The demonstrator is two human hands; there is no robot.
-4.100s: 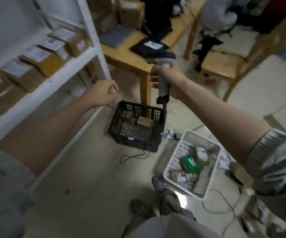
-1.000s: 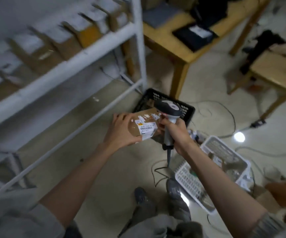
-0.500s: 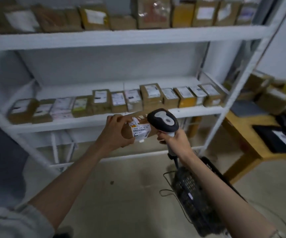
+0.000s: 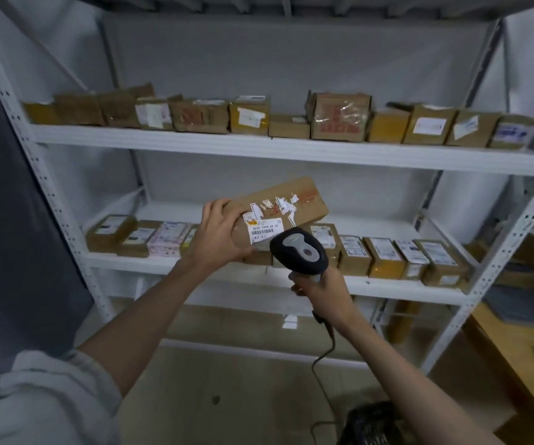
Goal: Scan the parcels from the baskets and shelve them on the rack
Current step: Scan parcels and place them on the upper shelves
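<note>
Right now my left hand [image 4: 217,234] is clamped on one end of a brown parcel [image 4: 283,208], holding it up in front of the rack [image 4: 291,152] with its barcode label [image 4: 263,228] facing me. My right hand [image 4: 322,292] is wrapped tight around the grip of the scanner [image 4: 301,250], whose head sits just below the label, aimed at it. So I judge this parcel is at the scan step and not yet shelved. Much is already done: the upper shelf carries a full row of boxes [image 4: 339,117], and the lower shelf [image 4: 387,285] a row too. At the bottom edge I see a corner of the black basket [image 4: 371,423]; what remains inside I cannot tell.
</note>
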